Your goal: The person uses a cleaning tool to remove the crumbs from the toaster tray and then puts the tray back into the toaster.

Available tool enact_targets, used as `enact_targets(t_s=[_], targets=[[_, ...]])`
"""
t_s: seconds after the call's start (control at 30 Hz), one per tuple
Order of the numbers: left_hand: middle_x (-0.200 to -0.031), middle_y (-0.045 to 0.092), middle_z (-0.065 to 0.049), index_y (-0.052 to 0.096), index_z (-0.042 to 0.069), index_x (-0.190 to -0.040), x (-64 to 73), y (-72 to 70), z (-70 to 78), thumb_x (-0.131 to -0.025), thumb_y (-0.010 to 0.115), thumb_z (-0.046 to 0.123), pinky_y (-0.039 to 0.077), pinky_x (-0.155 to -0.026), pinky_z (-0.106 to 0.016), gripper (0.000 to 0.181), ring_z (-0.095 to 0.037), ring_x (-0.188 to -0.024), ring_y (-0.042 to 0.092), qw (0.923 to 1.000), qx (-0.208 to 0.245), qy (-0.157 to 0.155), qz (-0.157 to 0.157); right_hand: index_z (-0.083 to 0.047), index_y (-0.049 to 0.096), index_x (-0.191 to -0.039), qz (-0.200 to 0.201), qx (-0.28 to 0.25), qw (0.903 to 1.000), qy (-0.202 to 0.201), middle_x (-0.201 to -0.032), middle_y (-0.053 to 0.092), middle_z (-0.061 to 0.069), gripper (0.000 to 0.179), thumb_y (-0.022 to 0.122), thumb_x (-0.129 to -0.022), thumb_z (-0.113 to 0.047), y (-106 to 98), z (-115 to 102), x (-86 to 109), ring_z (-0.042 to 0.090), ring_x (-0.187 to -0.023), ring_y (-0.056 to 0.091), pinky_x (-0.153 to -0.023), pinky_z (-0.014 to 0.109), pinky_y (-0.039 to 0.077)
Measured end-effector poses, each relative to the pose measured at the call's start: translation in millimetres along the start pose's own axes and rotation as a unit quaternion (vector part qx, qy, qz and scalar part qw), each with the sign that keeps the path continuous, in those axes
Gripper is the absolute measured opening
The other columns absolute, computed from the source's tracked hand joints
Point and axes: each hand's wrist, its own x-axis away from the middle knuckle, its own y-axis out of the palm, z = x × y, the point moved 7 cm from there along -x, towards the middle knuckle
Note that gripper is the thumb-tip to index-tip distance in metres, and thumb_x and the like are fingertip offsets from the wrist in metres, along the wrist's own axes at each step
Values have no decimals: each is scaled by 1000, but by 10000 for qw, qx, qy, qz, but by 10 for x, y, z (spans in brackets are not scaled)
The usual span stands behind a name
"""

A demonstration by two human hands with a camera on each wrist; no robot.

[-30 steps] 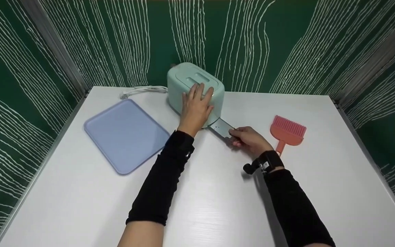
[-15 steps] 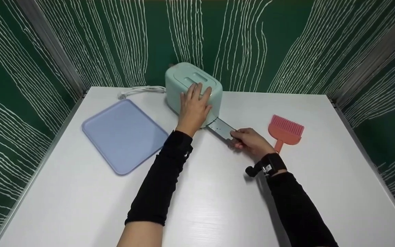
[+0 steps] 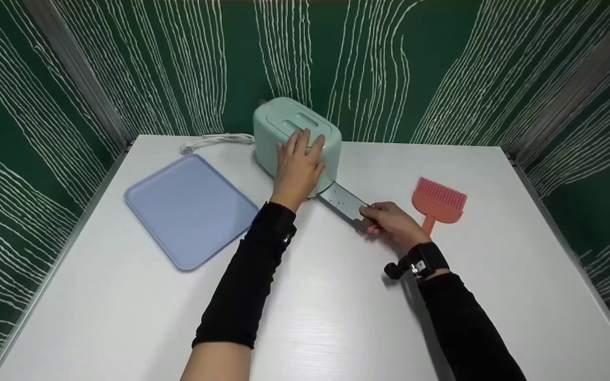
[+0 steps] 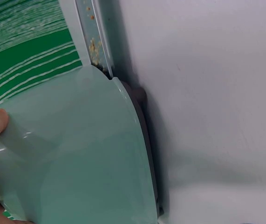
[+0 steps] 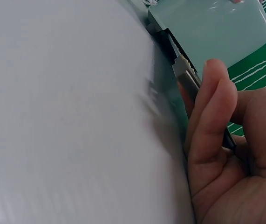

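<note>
A mint-green toaster (image 3: 270, 135) stands at the back of the table, its long side turned toward the front left. My left hand (image 3: 297, 172) rests on it, fingers extended over its top edge and thumb against its side. From the toaster's lower right end sticks out a grey metal crumb tray (image 3: 343, 201), partly inside. My right hand (image 3: 392, 222) pinches the tray's outer end between thumb and fingers. Crumbs (image 4: 94, 48) lie on the tray in the left wrist view.
A blue square tray (image 3: 191, 211) lies on the left of the white table (image 3: 305, 317). On the right is a red brush-like tool with an orange dustpan-shaped base (image 3: 436, 209). A white power cord (image 3: 220, 139) lies behind the blue tray.
My right hand has drawn the crumb tray farther out, toward the lower right, so more of it shows. My left hand stays on the toaster.
</note>
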Motion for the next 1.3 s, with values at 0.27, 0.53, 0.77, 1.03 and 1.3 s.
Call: enact_targets(t_s=[0.27,0.53,0.77,1.03,1.3], targets=[[-171,36,-17,46,19,-162,30,-5,-4,-110,62,34,28,-127,-71,57,-37,-162,30,10000,-32,50,-8,2,58,-114,25,-18,10000,-2,-78,66,-4,26,60,-112,-24,-15,33,30,0,-57,59,-56,14,51],[-171,37,-17,47,19,-162,23,-10,8,-110,61,34,30,-126,-71,56,-37,-161,31,9999,-98,93,83,0,58,-110,-22,-64,10000,-47,-78,66,-4,24,58,-112,-23,-52,40,68,-1,-58,59,-56,14,51],[-171,37,-16,47,20,-162,8,1,0,-110,61,35,30,-126,-71,56,-36,-162,31,9999,-95,58,86,1,57,-109,-34,-46,10000,-42,-78,69,-3,25,58,-113,-24,-71,37,113,-2,-57,60,-55,14,50],[-171,37,-16,47,19,-162,8,9,13,-110,62,34,29,-126,-72,56,-36,-162,30,9999,-60,81,77,2,59,-111,48,137,9999,-75,-78,68,-4,28,59,-112,-25,-99,45,159,-1,-57,59,-54,14,48],[-171,38,-17,48,19,-162,10,5,15,-110,62,34,29,-126,-72,56,-37,-161,31,9999,-25,98,117,2,55,-110,72,53,10000,-23,-77,66,-3,27,58,-112,-25,-129,61,198,-1,-56,59,-52,13,48]])
